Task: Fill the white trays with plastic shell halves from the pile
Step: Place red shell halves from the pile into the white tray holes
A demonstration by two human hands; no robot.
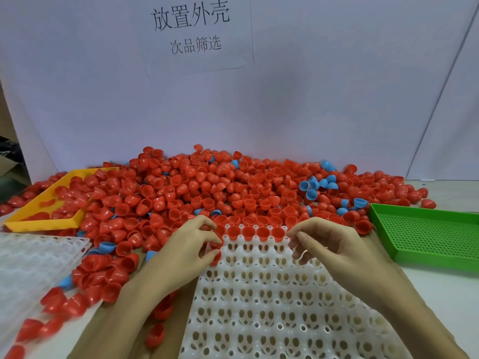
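The left hand (189,251) pinched what looked like red shell halves (216,252) at the white tray's (272,301) far-left corner. The right hand (334,247) hovered beside, its grip loose and empty.

Pile (207,187): mostly red shell halves, scattered blue ones (311,189). Centre tray (272,294) white, grid of holed pockets, red halves (255,233) in its far row. Second white tray (33,257) at left edge. Orange bin (39,224) far left, green perforated bin (427,234) right. Backdrop white, black-print sign (191,27).
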